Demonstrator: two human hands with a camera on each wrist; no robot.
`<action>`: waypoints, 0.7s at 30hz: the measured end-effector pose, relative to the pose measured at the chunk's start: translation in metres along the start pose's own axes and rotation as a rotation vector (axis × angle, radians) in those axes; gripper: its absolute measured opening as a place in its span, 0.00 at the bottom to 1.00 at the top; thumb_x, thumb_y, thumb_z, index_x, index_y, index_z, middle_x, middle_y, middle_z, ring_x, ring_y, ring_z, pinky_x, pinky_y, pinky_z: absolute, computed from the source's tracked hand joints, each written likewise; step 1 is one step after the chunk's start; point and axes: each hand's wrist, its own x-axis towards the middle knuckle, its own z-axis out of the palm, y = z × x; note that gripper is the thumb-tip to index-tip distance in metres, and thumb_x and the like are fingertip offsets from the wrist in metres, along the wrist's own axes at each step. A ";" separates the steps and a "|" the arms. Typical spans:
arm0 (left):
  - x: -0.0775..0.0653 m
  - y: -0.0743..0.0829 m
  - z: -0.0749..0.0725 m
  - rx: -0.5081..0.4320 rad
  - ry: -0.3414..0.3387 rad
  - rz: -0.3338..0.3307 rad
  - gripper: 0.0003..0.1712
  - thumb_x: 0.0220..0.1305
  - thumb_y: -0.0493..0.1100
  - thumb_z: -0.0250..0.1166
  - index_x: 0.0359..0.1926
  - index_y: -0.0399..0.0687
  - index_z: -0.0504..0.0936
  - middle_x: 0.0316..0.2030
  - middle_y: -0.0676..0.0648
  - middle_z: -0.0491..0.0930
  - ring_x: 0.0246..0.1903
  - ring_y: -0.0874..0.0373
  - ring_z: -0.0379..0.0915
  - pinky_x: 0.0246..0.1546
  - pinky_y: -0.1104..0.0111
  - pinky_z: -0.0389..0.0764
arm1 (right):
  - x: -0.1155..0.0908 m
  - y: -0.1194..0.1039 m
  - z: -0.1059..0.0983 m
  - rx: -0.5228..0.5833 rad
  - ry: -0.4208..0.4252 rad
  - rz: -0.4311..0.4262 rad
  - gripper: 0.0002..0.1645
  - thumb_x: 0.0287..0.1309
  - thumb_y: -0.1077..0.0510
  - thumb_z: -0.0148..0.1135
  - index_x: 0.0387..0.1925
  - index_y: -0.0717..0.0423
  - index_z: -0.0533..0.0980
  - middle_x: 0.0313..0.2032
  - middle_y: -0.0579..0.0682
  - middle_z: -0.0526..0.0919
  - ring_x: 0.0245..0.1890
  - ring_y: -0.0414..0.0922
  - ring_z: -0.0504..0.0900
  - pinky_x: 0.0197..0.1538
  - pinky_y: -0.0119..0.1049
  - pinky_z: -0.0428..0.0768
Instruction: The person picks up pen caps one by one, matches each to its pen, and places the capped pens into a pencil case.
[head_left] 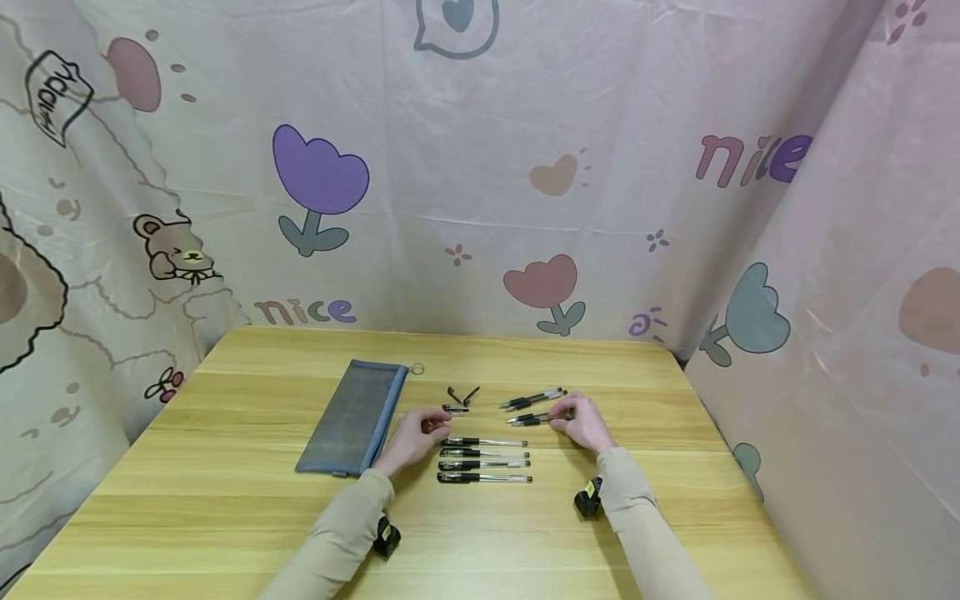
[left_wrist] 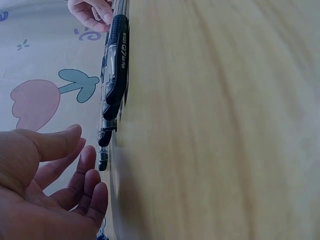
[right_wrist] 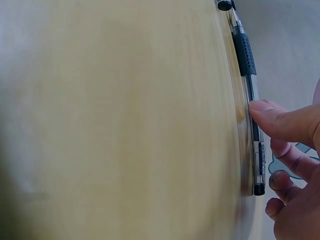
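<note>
My right hand [head_left: 581, 422] pinches the barrel of an uncapped black gel pen [right_wrist: 255, 125] between thumb and fingers, its tip toward the left. The pen lies low along the tabletop in the right wrist view. Just beyond it are more uncapped pens [head_left: 534, 399]. My left hand [head_left: 414, 437] holds nothing; its fingers are loosely bent in the left wrist view. Its fingertips are close to the black pen caps [head_left: 455, 409] and the capped end of the farthest pen in a row of capped gel pens [head_left: 483, 465].
A grey mesh zip pouch [head_left: 351, 417] with blue edging and a ring lies left of the left hand. Two more small black clip pieces [head_left: 470, 397] rest behind the caps. The wooden table [head_left: 225, 467] backs onto a printed curtain [head_left: 450, 167].
</note>
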 end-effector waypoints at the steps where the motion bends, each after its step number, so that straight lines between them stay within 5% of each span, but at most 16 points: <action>1: 0.000 0.000 0.000 -0.001 -0.001 0.000 0.12 0.63 0.34 0.68 0.48 0.39 0.86 0.35 0.47 0.85 0.34 0.59 0.74 0.38 0.66 0.75 | 0.000 0.000 0.000 -0.003 -0.002 0.003 0.06 0.53 0.69 0.71 0.34 0.59 0.86 0.43 0.56 0.83 0.50 0.57 0.80 0.62 0.56 0.73; 21: 0.000 -0.002 0.000 -0.026 0.001 0.004 0.12 0.62 0.32 0.69 0.47 0.38 0.86 0.35 0.47 0.86 0.33 0.60 0.75 0.36 0.70 0.75 | 0.002 0.002 -0.001 -0.117 -0.039 -0.049 0.06 0.52 0.67 0.72 0.31 0.55 0.87 0.40 0.53 0.84 0.45 0.53 0.78 0.60 0.57 0.68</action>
